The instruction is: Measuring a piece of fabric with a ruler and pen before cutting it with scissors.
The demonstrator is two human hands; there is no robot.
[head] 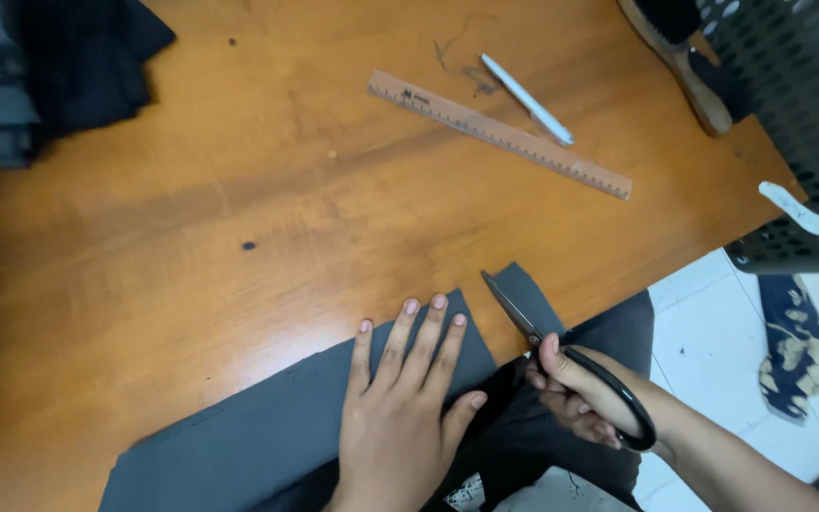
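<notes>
Two bare hands (400, 417), short trimmed nails, forearms uncovered (no rings, no sleeves)

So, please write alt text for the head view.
A right hand cuts grey cloth with black scissors while the left hand presses it flat on a wooden table. A ruler and pen lie beyond.

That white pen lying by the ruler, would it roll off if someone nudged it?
Probably it would roll a little: the white pen looks round and slim on the smooth wooden table. It seems light, so a slight push should shift it. The wooden ruler lies flat right beside it and might stop it on that side.
</notes>
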